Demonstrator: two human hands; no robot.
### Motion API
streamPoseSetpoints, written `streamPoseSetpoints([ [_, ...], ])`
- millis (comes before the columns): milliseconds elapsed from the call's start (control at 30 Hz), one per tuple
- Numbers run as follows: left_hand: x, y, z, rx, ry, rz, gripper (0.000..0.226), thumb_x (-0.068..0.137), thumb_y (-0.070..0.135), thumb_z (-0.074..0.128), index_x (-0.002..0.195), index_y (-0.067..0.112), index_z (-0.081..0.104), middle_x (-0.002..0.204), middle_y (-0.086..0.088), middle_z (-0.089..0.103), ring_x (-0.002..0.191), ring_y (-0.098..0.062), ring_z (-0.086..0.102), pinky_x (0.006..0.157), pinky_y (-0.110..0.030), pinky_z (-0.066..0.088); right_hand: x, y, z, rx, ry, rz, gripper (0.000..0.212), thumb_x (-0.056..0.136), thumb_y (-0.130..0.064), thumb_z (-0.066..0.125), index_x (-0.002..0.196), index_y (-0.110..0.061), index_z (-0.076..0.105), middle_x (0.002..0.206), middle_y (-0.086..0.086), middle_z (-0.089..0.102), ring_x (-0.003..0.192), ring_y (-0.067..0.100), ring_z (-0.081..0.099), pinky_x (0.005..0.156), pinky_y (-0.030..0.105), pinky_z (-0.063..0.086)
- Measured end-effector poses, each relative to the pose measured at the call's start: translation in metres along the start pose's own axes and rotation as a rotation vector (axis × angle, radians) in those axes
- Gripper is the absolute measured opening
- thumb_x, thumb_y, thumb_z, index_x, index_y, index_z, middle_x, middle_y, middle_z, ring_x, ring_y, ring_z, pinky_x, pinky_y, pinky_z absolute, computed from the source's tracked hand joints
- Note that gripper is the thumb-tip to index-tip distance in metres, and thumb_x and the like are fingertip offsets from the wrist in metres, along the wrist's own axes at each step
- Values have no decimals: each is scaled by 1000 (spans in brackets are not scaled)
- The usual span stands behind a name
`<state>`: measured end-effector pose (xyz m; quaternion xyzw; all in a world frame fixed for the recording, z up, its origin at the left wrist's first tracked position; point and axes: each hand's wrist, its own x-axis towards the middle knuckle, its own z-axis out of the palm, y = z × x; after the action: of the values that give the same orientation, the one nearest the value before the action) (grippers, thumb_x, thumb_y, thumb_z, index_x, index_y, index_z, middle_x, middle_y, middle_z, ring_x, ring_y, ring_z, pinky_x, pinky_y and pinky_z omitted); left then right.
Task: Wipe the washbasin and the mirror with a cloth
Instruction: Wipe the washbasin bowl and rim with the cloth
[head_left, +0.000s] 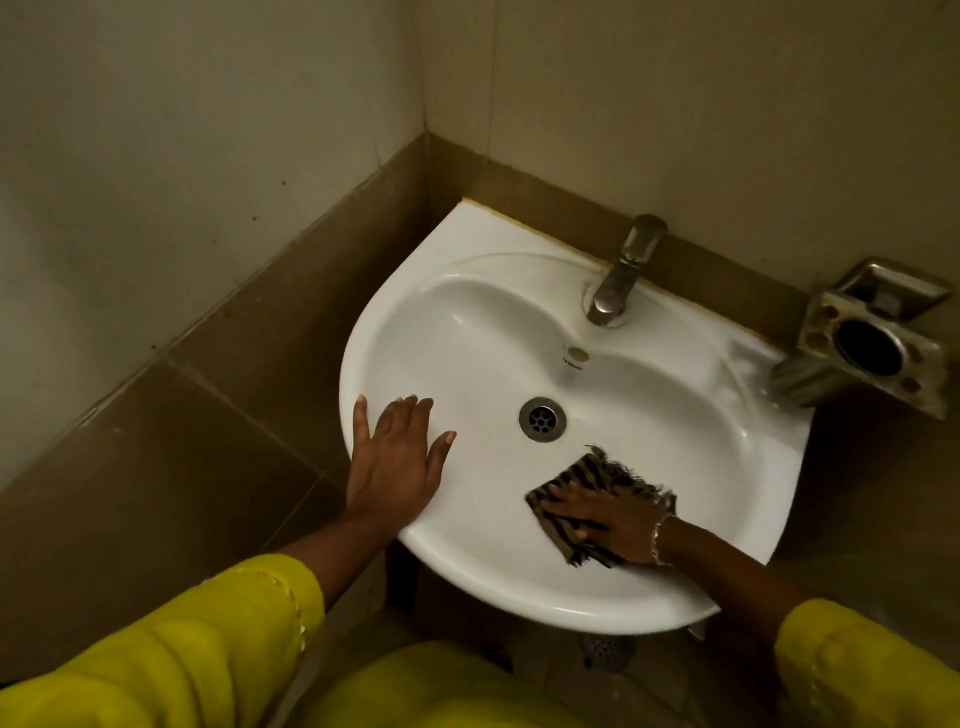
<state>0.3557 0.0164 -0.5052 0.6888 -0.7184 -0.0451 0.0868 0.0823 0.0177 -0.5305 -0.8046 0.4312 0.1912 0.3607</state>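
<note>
- Basin (467, 332): white, fixed in a tiled corner. The bowl looks clean and shows no visible streaks. How much is wiped already cannot be told.
- Left hand (397, 462): lies flat and open-palmed on the rim at 9 o'clock, holding nothing; it likely braces the body.
- Right hand (613, 522): fingers spread, pressing the cloth flat on the inner wall at 5 o'clock; a press, not a closed grip.
- Cloth (597, 475): striped, frayed, just off the drain (542, 419).
- Tap (621, 270): at 12 o'clock, untouched.
- Mirror: not in view; judged still to do.
</note>
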Motion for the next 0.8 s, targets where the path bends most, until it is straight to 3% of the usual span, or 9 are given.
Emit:
streamPoseSetpoints([
  [167,0,-1,-2,0,-19,2,72,94,53,6,117,7,57,114,-13,65,112,-27,59,108,-50,13,-13,15,-13,-272,65,277,56,99,-25,30,147,-26,1,158,-3,-3,145,17,0,117,35,4],
  [267,-1,0,-2,-4,-28,3,72,94,53,6,117,7,57,114,-12,65,112,-26,59,108,-51,13,1,23,-5,-405,290,356,57,97,-24,29,147,-25,3,156,-4,2,145,20,3,116,36,5],
  [333,-1,0,-2,-1,-30,2,70,94,52,8,117,8,57,115,-11,65,112,-25,59,108,-51,14,17,27,-3,-377,521,357,59,91,-18,37,144,-22,11,153,4,15,143,25,11,112,35,-12],
  [400,0,0,-1,3,-25,0,66,95,50,12,118,9,57,115,-10,65,112,-24,58,108,-51,15,35,26,-11,-399,471,380,63,93,-19,37,145,-15,3,152,2,-2,144,29,5,97,32,-34],
  [433,0,0,-2,4,-27,1,65,95,50,13,118,9,57,115,-10,65,112,-24,59,108,-51,15,45,24,-14,-404,464,403,67,92,-19,43,146,-11,4,152,4,-1,144,31,9,97,33,-33],
  [500,-1,0,-2,5,-36,3,66,95,50,10,118,10,57,116,-9,65,113,-23,59,108,-51,15,60,17,-21,-402,460,430,71,72,-14,68,135,1,39,142,22,41,127,43,43,108,34,-15],
  [600,0,-1,-1,7,-34,6,67,95,51,8,118,10,56,117,-9,65,114,-23,58,108,-52,14,82,15,-10,-358,527,425,51,68,-18,58,113,7,61,115,27,63,102,47,61,115,45,14],
  [667,0,-2,0,-3,-34,7,66,95,51,9,119,11,55,118,-8,64,115,-22,57,109,-52,14,89,1,-11,-282,492,449,61,69,-16,70,123,7,53,124,30,56,113,49,53,103,57,33],
  [800,0,-1,0,-12,-42,5,65,94,52,10,120,12,54,119,-8,63,116,-21,56,109,-52,12,111,-30,-22,-75,479,517,69,96,-23,42,146,-2,0,155,22,1,143,38,3,117,45,4],
])
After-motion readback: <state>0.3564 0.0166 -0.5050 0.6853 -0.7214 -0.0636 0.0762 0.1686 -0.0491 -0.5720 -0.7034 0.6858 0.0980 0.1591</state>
